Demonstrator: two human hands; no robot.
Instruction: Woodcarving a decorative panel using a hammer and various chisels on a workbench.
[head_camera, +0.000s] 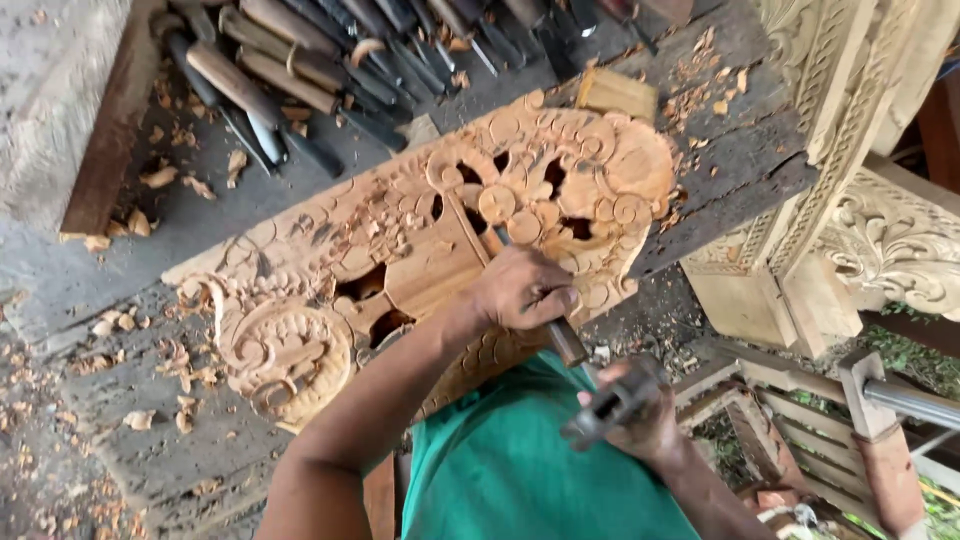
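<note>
Wood chips everywhere, so we're clearly deep into this one. We've got the long pale wooden panel carved with scrolls and flowers (430, 250) lying slantwise across the dark grey workbench (180, 215), and by our reckoning it's well along: the right-hand end has crisp curls, rosettes and pierced openings, and the big spiral at the lower left end looks shaped too. The stretch in the middle is rougher, still littered with loose light-brown wood shavings (345, 215), so we'd guess that part needs more cutting and a clean-up.

Our left hand (522, 290) is wrapped tight around a steel chisel with a brown wooden handle (553, 325). The blade runs up and away from us onto the panel near the flower cluster, and the handle butt sticks out toward our green shirt (520, 460). The forearm comes in low from the left, with the wrist resting on the panel's near edge.

Our right hand (640, 420) is closed on a grey mallet-like striking tool (610, 405), held just beside the chisel's butt, not quite touching as far as we can tell; it's a bit blurred.

A row of spare dark-handled chisels (330, 60) lies at the far side of the bench, and a carved pale wooden frame piece (860, 170) stands off to the right.
</note>
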